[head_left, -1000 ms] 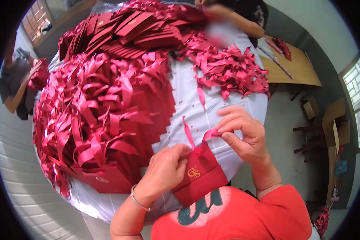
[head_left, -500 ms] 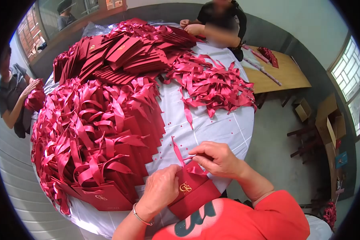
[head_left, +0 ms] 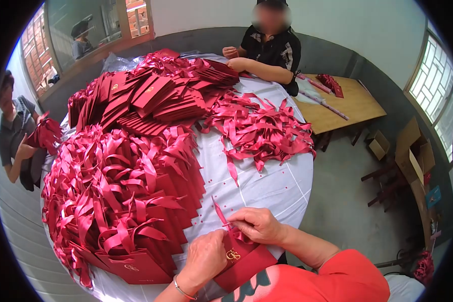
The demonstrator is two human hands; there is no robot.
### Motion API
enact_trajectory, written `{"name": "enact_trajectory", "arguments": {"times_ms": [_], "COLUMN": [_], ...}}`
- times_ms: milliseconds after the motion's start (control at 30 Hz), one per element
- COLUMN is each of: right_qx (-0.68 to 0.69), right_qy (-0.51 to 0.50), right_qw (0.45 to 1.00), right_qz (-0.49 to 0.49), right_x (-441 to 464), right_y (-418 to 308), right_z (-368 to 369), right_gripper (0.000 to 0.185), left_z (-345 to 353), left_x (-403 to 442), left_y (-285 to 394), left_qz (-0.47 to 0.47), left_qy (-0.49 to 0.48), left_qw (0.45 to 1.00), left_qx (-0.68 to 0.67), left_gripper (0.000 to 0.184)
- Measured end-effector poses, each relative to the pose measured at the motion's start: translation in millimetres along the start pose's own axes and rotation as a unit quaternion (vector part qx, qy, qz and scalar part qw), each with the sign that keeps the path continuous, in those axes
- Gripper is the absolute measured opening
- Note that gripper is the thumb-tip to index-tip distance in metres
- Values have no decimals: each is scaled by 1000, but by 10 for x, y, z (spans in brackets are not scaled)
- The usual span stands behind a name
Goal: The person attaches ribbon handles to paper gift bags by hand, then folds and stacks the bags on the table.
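A dark red paper gift bag [head_left: 249, 264] with a gold emblem lies tilted at the table's near edge, against my red shirt. My left hand [head_left: 204, 256] is closed on the bag's upper left edge, its fingertips partly hidden. Above the same edge, my right hand [head_left: 259, 225] pinches at a pinkish-red ribbon [head_left: 219, 211], whose pointed end sticks up past the fingers. Something thin and pale shows at the right fingertips, too small to name. Part of the ribbon curls beneath the right hand, over the bag's top.
Ribboned red bags [head_left: 136, 269] stand packed at left on the white-covered round table [head_left: 219, 163]. Behind them lie stacked flat bags [head_left: 151, 95]; loose ribbons [head_left: 267, 131] are heaped right. Two co-workers sit around the table. A wooden table [head_left: 347, 105] and cardboard boxes [head_left: 412, 156] are at right.
The camera has tilted up, so the table sits lower in view. My right hand has come closer to my left hand at the bag's top. The left co-worker's red bundle has shifted.
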State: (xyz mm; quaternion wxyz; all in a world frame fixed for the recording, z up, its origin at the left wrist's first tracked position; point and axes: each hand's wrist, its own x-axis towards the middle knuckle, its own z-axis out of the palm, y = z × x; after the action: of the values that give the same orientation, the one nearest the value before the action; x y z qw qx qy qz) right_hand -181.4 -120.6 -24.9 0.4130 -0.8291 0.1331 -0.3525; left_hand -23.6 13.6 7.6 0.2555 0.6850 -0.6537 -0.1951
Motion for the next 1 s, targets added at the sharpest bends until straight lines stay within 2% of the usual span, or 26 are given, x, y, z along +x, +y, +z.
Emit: {"name": "enact_trajectory", "arguments": {"times_ms": [100, 200, 367, 467, 667, 900, 967, 1000], "right_qx": [-14, -36, -54, -83, -88, -67, 8, 60], "right_qy": [-6, -12, -23, -40, -24, -8, 29, 45], "right_qw": [1000, 998, 998, 994, 994, 997, 1000, 995], "right_qz": [-27, -47, -19, -57, -55, -43, 1, 63], "right_x": [18, 19, 20, 28, 41, 19, 19, 9], "right_y": [32, 48, 16, 29, 24, 23, 46, 66], "right_z": [2, -16, -19, -31, -42, -59, -55, -72], "right_gripper": [28, 26, 18, 18, 13, 13, 18, 24], "left_z": [40, 106, 157, 162, 207, 219, 168, 147], "left_x": [28, 46, 59, 63, 70, 73, 72, 42], "left_y": [-14, -62, -81, -74, -96, -83, -2, 41], "left_qz": [36, 46, 80, 74, 86, 85, 89, 86], "left_qy": [36, 37, 80, 77, 96, 89, 96, 101], "left_qw": [999, 998, 992, 992, 989, 989, 987, 987], "left_qx": [2, 32, 53, 68, 77, 83, 94, 91], "left_gripper": [22, 18, 14, 12, 6, 10, 12, 12]}}
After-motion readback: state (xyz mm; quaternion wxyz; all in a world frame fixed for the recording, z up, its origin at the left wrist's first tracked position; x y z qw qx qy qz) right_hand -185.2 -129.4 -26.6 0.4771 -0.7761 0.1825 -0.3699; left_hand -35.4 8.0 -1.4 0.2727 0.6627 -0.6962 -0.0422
